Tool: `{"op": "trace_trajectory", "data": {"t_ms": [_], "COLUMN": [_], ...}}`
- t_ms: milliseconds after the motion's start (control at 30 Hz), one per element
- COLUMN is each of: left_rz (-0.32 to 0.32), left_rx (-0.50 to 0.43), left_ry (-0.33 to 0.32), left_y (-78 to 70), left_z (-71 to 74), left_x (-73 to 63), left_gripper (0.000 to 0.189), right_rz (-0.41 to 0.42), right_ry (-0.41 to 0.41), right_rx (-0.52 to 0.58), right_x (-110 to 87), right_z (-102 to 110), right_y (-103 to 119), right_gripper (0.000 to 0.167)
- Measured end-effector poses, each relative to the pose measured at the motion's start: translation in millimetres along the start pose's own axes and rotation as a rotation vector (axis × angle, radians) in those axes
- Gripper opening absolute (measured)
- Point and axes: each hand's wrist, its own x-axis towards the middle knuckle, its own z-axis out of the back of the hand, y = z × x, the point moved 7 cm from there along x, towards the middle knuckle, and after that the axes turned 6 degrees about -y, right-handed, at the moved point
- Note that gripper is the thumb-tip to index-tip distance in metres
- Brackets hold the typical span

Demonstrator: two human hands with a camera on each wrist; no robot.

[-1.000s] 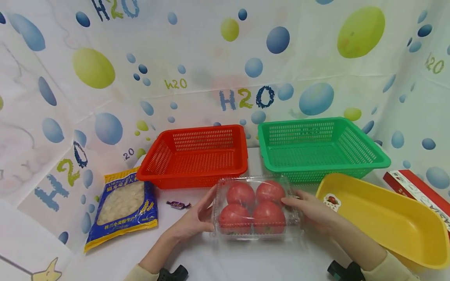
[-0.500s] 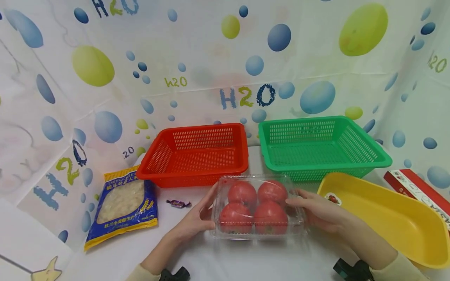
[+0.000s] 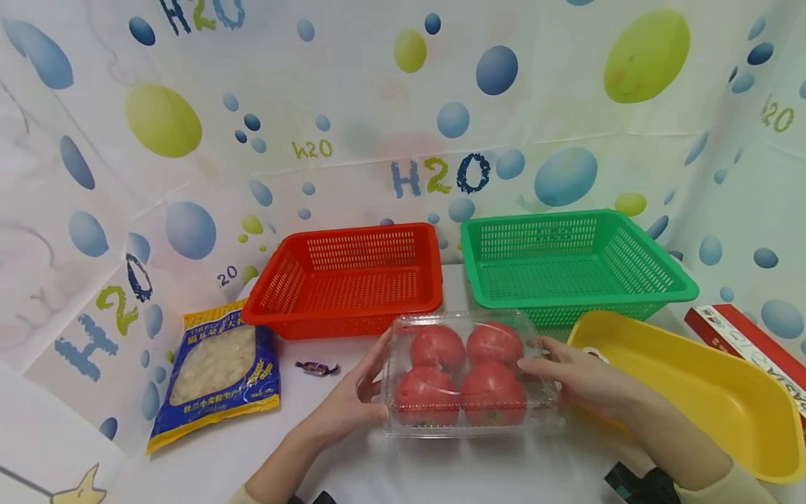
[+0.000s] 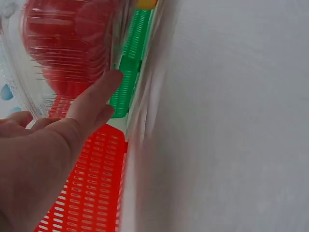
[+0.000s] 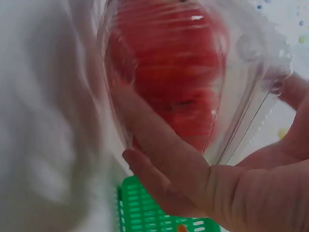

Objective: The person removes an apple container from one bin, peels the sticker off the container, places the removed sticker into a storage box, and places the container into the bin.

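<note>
A clear plastic clamshell box (image 3: pixel 462 427) with several red tomatoes (image 3: pixel 494 393) inside is held between both hands, tilted toward the head camera. My left hand (image 3: pixel 352 392) grips its left side; in the left wrist view, fingers (image 4: pixel 96 99) reach along the box near its edge. The right hand (image 3: pixel 585 374) holds the opposite side, its thumb on the lid by the upper right tomato. In the right wrist view, its fingers (image 5: pixel 159 140) stretch across the underside of the box, with a gap showing between the box and the white cloth.
Behind the box stand a red basket (image 3: pixel 352 326) and a green basket (image 3: pixel 585 302). A yellow tub (image 3: pixel 699 392) lies at the right beside a red-and-white carton (image 3: pixel 743 343). At the left are a blue pasta bag (image 3: pixel 217 371) and a small wrapped candy (image 3: pixel 317 368).
The tomato box looks slightly larger and has shifted a little to the right, nearer the head camera. Both hands keep hold of it, the right one moving outward along with it.
</note>
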Motion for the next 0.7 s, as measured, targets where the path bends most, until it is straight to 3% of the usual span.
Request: {"op": "trace_trajectory", "data": {"t_ms": [167, 267, 433, 700], "left_rz": [0.030, 0.002, -0.048, -0.020], "left_rx": [-0.007, 0.004, 0.033, 0.036], "left_ry": [-0.017, -0.020, -0.048, -0.137], "left_y": [-6.5, -13.8, -29.3, -41.1], "left_z": [-1.9, -2.1, 0.0, 0.8], "left_x": [-3.1, -3.7, -4.5, -8.7], "left_gripper": [0.101, 0.102, 0.097, 0.094], "right_rz": [0.040, 0.072, 0.140, 0.221], "right_ry": [0.011, 0.044, 0.137, 0.225], "right_rx": [-0.141, -0.162, -0.098, 0.064], "right_x": [-4.2, -7.8, -13.1, -14.7], "right_z": [6.1, 9.3, 12.8, 9.3], "right_y": [1.4, 4.1, 11.8, 20.1], "right_gripper": [0.089, 0.087, 0.082, 0.073]}}
